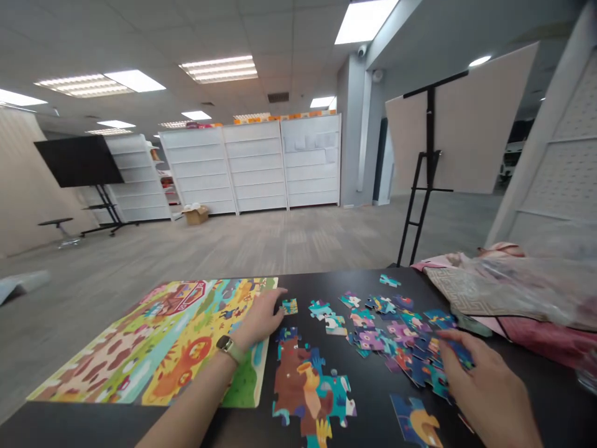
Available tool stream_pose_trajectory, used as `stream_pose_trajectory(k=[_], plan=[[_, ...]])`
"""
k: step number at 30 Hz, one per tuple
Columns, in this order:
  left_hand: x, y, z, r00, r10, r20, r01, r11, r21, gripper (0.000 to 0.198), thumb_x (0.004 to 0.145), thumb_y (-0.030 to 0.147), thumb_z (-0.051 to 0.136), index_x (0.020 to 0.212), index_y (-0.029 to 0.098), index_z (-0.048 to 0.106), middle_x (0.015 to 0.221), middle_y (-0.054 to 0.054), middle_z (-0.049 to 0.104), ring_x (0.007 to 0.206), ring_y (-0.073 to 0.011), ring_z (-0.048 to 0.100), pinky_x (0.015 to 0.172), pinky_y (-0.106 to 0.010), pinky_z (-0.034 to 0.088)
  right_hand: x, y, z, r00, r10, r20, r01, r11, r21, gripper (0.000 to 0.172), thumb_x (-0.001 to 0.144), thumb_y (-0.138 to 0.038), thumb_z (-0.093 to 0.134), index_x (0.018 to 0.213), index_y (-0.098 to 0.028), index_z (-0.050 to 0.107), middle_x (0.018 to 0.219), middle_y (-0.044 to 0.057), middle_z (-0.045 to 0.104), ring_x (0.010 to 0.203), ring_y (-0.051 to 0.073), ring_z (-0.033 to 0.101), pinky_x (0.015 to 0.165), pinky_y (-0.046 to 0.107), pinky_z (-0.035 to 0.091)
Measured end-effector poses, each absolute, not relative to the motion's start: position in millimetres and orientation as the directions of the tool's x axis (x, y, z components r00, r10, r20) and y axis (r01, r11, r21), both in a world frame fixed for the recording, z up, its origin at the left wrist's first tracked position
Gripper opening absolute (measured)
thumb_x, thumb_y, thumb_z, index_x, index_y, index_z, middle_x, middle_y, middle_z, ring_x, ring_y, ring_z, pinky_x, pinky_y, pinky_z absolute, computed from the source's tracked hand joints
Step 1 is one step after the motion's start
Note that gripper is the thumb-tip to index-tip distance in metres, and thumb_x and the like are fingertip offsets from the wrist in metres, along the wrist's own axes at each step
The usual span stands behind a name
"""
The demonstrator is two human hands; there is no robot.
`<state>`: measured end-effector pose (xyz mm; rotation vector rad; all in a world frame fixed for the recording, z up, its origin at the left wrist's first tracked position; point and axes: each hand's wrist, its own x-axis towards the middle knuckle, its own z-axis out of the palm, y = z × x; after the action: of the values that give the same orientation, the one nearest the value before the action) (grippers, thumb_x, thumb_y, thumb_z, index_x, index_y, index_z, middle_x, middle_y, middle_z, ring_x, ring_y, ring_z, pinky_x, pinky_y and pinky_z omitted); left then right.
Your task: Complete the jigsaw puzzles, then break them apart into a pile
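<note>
Head view: left hand (259,317) half-open, fingers extended, nothing visibly held, just beside small jigsaw piece (289,306). Right hand (485,392) spread over loose pieces (401,336), hold untellable. Pieces laid face-up on black counter (377,404), images exposed; picture board (140,348) set flat at left.

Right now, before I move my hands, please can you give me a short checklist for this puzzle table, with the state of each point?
1. Left hand clear of the loose puzzle piece: cannot tell, fingertips very near it.
2. Right hand holding a piece from the loose pile: cannot tell, fingers hide it.
3. Picture board lying flat on the black table: ok.
4. Joined pieces section fully in view: not ok, lower edge cuts it.
5. Plastic bag off the pile: cannot tell, its edge sits close.
</note>
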<state>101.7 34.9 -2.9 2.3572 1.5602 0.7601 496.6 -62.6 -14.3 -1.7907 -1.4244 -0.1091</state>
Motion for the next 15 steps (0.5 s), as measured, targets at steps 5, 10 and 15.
stream_pose_trajectory(k=[5, 10, 15], plan=[[109, 35, -8, 0.326, 0.904, 0.277, 0.770, -0.424, 0.477, 0.037, 0.088, 0.021, 0.058, 0.124, 0.021, 0.059, 0.124, -0.010, 0.066, 0.118, -0.0283, 0.059, 0.106, -0.046, 0.044, 450, -68, -3, 0.180, 0.847, 0.500, 0.785, 0.183, -0.592, 0.025, 0.086, -0.040, 0.044, 0.088, -0.027, 0.064, 0.097, 0.009, 0.074, 0.093, 0.029, 0.068, 0.084, 0.042, 0.051], [105, 39, -7, 0.339, 0.902, 0.268, 0.724, -0.432, 0.538, 0.037, 0.082, 0.015, 0.062, 0.119, 0.020, 0.060, 0.118, -0.009, 0.065, 0.112, -0.0257, 0.059, 0.102, -0.043, 0.045, 435, -78, -10, -0.083, 0.951, 0.299, 0.779, 0.249, -0.575, 0.024, 0.078, -0.029, 0.053, 0.095, -0.028, 0.069, 0.103, 0.007, 0.073, 0.099, 0.028, 0.065, 0.089, 0.041, 0.050], [108, 38, 1, 0.299, 0.916, 0.268, 0.637, -0.401, 0.658, 0.031, 0.083, 0.017, 0.062, 0.113, 0.018, 0.061, 0.106, -0.006, 0.062, 0.092, -0.0201, 0.060, 0.086, -0.035, 0.051, 449, -79, -18, -0.117, 0.970, 0.214, 0.832, 0.214, -0.512, 0.028, 0.068, -0.023, 0.060, 0.094, -0.027, 0.070, 0.104, 0.007, 0.073, 0.104, 0.031, 0.063, 0.093, 0.045, 0.049]])
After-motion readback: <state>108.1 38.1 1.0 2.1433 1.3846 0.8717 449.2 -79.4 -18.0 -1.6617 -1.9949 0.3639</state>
